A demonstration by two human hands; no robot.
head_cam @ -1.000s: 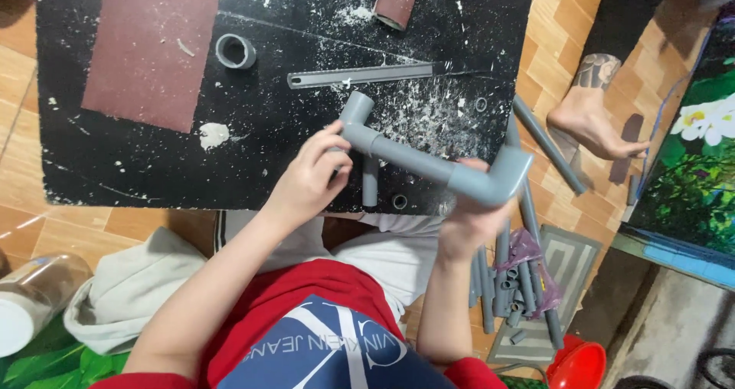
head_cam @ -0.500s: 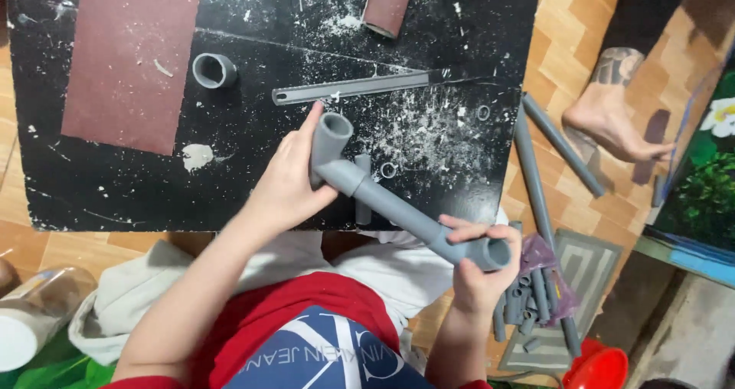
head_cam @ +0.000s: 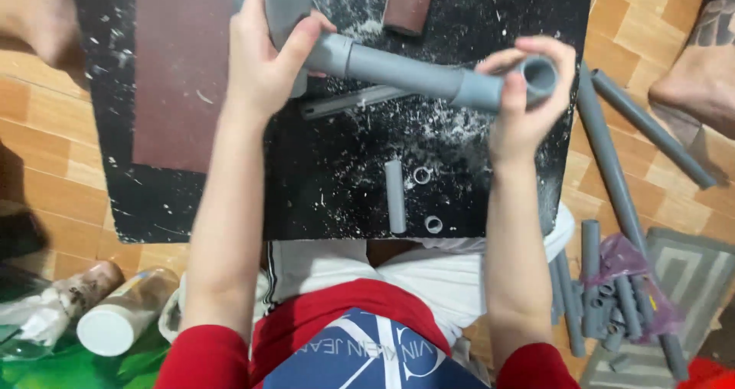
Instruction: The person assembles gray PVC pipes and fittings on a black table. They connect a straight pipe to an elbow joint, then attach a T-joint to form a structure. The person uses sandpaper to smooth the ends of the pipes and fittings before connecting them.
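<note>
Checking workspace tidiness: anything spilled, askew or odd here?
White shavings are strewn over the black board, and loose grey pipes lie scattered on the floor. Both hands hold the pipe assembly normally.

We see a matt grey plastic pipe assembly (head_cam: 406,71) with smooth fittings, gripped by our bare left hand (head_cam: 264,67) and right hand (head_cam: 521,113) over a black matt work board (head_cam: 337,182), scuffed and dusted with white plastic shavings. On the board lie a rough, dull reddish-brown sheet of sandpaper (head_cam: 180,75), a short smooth grey plastic pipe offcut (head_cam: 395,196) and a dull metal strip (head_cam: 352,102). Beneath is a glossy wood-pattern tiled floor (head_cam: 46,152), where more smooth grey plastic pipes (head_cam: 612,167) rest near thin purple plastic film (head_cam: 624,255).
</note>
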